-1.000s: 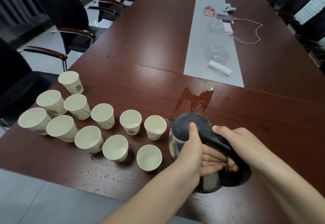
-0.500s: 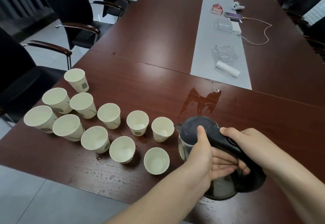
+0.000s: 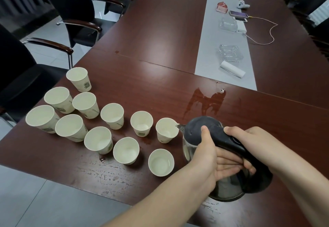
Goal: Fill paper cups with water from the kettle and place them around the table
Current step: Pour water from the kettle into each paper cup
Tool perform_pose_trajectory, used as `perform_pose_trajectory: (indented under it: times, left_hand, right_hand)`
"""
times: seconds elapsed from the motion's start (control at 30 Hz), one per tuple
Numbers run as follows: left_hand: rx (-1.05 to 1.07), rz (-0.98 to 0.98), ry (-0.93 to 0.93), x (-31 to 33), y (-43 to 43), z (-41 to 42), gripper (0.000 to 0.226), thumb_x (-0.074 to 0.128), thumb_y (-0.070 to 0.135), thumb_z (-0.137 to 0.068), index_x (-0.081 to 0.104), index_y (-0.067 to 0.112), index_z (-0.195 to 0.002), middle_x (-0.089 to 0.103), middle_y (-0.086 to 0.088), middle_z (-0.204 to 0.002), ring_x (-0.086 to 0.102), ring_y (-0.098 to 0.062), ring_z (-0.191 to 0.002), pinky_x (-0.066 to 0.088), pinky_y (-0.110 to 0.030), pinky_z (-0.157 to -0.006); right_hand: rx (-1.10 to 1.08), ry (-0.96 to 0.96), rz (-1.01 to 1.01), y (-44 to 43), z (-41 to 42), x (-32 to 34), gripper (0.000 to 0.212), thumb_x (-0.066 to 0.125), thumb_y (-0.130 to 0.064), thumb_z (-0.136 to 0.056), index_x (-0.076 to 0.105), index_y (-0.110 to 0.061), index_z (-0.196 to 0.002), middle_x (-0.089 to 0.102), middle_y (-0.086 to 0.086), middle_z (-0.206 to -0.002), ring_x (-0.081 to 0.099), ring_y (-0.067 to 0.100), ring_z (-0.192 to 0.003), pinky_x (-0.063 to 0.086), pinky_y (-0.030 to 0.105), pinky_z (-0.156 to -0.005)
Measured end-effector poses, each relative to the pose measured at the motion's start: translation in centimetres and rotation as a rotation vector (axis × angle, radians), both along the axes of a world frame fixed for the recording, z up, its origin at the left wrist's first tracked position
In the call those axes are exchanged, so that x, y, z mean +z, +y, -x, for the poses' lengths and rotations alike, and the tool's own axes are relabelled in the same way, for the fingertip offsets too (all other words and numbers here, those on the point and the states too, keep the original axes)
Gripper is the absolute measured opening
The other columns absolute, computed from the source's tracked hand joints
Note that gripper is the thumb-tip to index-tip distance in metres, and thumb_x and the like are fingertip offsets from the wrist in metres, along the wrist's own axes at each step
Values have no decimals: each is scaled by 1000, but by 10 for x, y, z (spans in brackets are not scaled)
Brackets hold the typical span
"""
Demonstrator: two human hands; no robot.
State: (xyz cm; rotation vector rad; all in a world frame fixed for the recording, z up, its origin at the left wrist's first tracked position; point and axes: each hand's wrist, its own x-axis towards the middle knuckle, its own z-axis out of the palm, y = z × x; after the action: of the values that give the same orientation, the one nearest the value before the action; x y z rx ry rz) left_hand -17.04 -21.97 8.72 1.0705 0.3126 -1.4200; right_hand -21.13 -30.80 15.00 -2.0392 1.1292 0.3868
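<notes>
Along the dark worktop [image 3: 160, 31], chairs [image 3: 74, 13] stand left. Both hands clamp the kettle [image 3: 201, 132]: right hand [image 3: 249, 143] on its handle, left hand [image 3: 210, 157] against its side, spout touching one cup [image 3: 167, 132] among twelve; a spill [image 3: 204, 102] lies behind.

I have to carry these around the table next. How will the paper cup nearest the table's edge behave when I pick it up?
The paper cup looks thin-walled, so a tight squeeze would probably buckle it. It seems to hold a little water, so likely light and easily tipped. Wet patches on the table may make its base slide.
</notes>
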Motion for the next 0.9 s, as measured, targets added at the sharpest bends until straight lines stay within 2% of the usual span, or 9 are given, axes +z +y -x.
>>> perform_pose_trajectory:
  times: [0.33,0.5,0.67,0.9]
  left_hand:
    - [5,9,13,0,2,1,101,12,76,-86,65,-8,-66,66,-18,-59,67,-23,-62,58,-26,-63]
    - [8,8,22,0,2,3,102,13,76,-86,65,-7,-62,66,-18,-58,67,-23,-60,58,-26,-62]
    - [22,7,18,-1,3,5,100,14,76,-86,65,-7,-62,66,-18,-59,67,-22,-59,58,-25,-59]
    - [26,20,29,0,3,5,101,14,76,-86,66,-7,-63,66,-19,-62,68,-24,-63,58,-25,-61]
  right_hand:
    - [15,13,13,3,0,3,62,53,-49,-88,51,-8,-41,51,21,-39,47,24,-32,44,29,-49]
    - [26,28,23,3,0,4,63,52,-49,-89,52,-8,-41,52,21,-40,48,25,-32,44,27,-48]
    - [51,54,37,5,1,4,60,50,-50,-89,53,-7,-47,53,20,-40,48,25,-33,47,33,-54]
    - [58,53,39,5,0,4,64,50,-49,-88,52,-10,-37,54,21,-40,48,25,-33,49,36,-57]
